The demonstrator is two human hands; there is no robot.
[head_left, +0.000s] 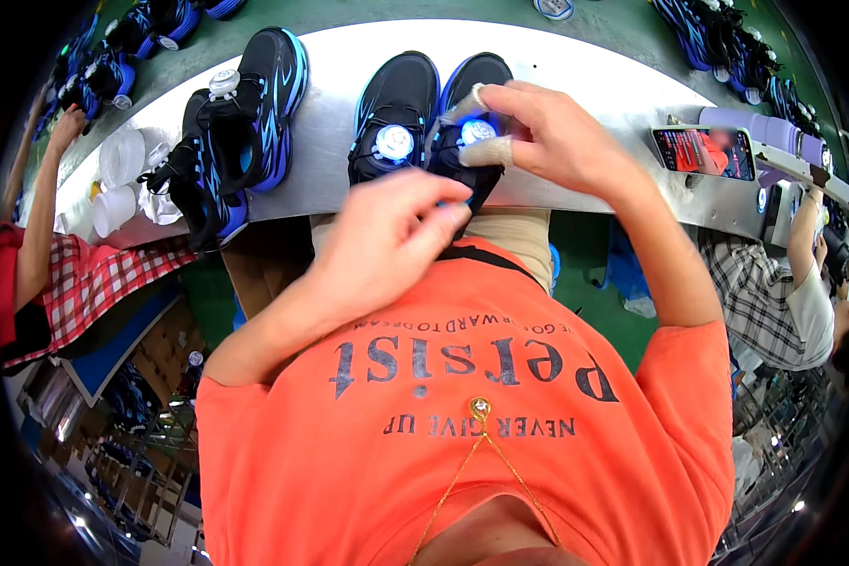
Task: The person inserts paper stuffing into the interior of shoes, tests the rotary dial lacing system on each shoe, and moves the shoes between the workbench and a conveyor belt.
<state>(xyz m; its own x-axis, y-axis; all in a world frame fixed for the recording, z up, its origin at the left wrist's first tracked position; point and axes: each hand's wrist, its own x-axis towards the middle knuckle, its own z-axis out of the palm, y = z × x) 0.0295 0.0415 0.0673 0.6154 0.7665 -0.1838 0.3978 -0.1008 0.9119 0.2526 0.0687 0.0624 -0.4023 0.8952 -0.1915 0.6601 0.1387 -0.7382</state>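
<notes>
Two black shoes with blue-purple soles stand side by side on the metal table in front of me. Each has a glowing round dial at its laces. My right hand [561, 137] reaches over the right shoe [479, 71], with pale covers on its thumb and index fingertips. Those fingertips close round the lit dial [474, 132]. Slightly blurred, my left hand [387, 236] is at the near end of the shoes, thumb and index drawn together; whatever lies between them is hidden. The left shoe [398, 90], with its own lit dial [393, 143], is untouched by the right hand.
Another pair of shoes [275, 90] rests on the table [325, 57] at left, beside translucent plastic cups [115, 209]. A phone [703, 154] stands at right near a purple cylinder. Co-workers' arms [38, 217] show at both sides. More shoes [698, 33] line the far corners.
</notes>
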